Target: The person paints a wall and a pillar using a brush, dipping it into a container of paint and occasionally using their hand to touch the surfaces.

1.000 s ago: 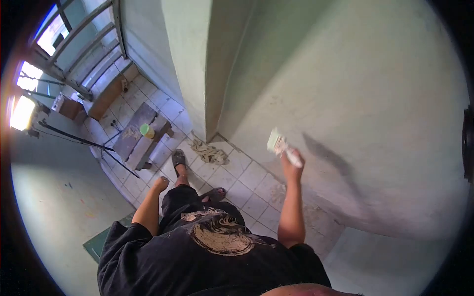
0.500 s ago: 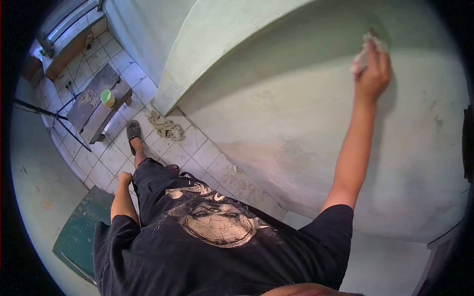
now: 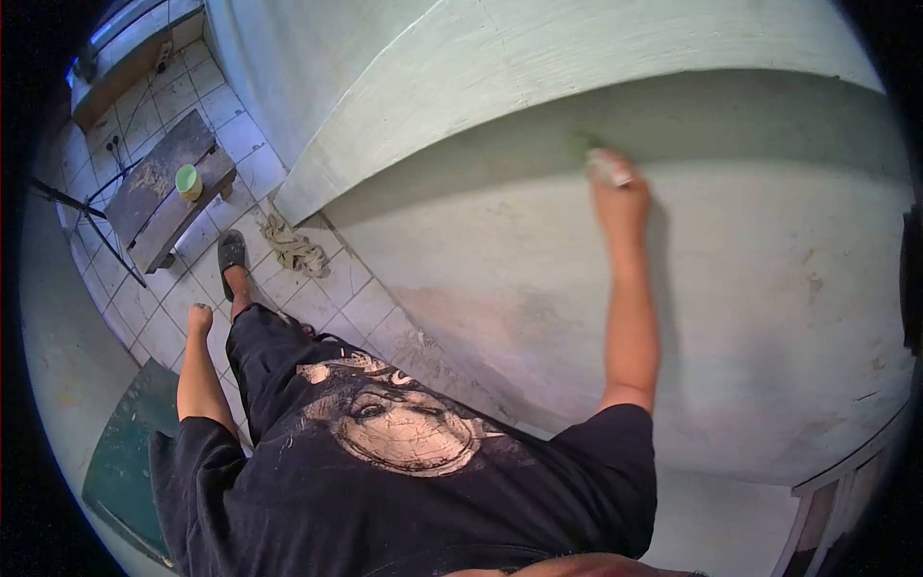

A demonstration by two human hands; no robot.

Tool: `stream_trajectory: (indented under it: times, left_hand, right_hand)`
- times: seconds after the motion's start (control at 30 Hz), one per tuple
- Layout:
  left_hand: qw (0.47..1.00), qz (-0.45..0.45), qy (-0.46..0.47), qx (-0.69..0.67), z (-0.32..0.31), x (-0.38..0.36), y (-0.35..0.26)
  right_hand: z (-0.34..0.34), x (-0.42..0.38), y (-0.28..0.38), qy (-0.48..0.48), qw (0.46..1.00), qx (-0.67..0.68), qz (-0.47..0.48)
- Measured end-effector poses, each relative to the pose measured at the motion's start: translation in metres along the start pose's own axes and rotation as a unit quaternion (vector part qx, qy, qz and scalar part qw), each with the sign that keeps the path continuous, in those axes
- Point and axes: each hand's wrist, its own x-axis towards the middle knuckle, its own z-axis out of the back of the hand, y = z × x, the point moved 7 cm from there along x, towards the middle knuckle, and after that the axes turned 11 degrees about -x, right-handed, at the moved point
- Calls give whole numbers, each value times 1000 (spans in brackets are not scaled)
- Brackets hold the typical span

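My right hand (image 3: 620, 197) is raised against the curved, pale green wall (image 3: 538, 212), just below its overhanging edge. Its fingers are closed round a crumpled whitish rag (image 3: 610, 167), mostly covered by the hand. A blurred green patch shows on the wall beside the fingertips. Low at my side, away from the wall, hangs my left hand (image 3: 199, 319). That hand is curled into a fist, and nothing shows sticking out of it.
A low wooden bench (image 3: 159, 188) carries a light green cup (image 3: 188, 182) and some crumbs of debris. A dirty cloth (image 3: 293, 248) lies on the tiled floor (image 3: 370, 308) near the wall's foot. Thin black stand legs (image 3: 91, 212) are left of the bench; a green panel (image 3: 130, 452) is behind my left arm.
My right hand has swept left and somewhat down along the wall with the rag. The view has shifted slightly; my left arm has swung a little outward.
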Motion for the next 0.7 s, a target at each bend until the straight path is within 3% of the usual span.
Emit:
stream_trajectory:
  times: [0.07, 0.1, 0.2, 0.27, 0.3, 0.33, 0.37, 0.4, 0.47, 0.57, 0.63, 0.7]
  left_hand:
    - [1000, -6, -3, 18, -9, 0, 9]
    - [999, -15, -11, 30, -10, 0, 11]
    - [999, 32, 25, -30, -19, -18, 9]
    - [998, 57, 14, -35, -31, -24, 25]
    - [996, 78, -1, -43, -39, -25, 39]
    - [996, 81, -1, -39, -48, -25, 48]
    - [998, 56, 22, 17, -60, -22, 57]
    - [996, 31, 44, 72, -58, -28, 51]
    - [996, 50, 60, 30, -56, -39, 44]
    - [991, 121, 65, -1, -58, -42, 56]
    - [989, -60, 75, 113, -61, -31, 49]
    - [986, -60, 60, 145, -75, -3, 79]
  right_hand:
    - [48, 32, -12, 19, 989, -120, -80]
    - [71, 46, -21, -21, 990, -136, -20]
    - [145, 65, -3, -145, 966, -212, -27]
    - [178, 65, 15, -258, 945, -197, 30]
    - [185, 68, 15, -254, 947, -195, 28]
    - [187, 69, 26, -257, 921, -275, 99]
    - [184, 65, 35, -258, 884, -351, 168]
    - [172, 60, 30, -256, 887, -347, 164]
    - [115, 48, 14, -175, 856, -466, 139]
    - [39, 5, 20, -116, 885, -420, 165]
    - [-15, -34, 29, -72, 909, -356, 203]
    - [-75, -81, 36, 40, 951, -226, 206]
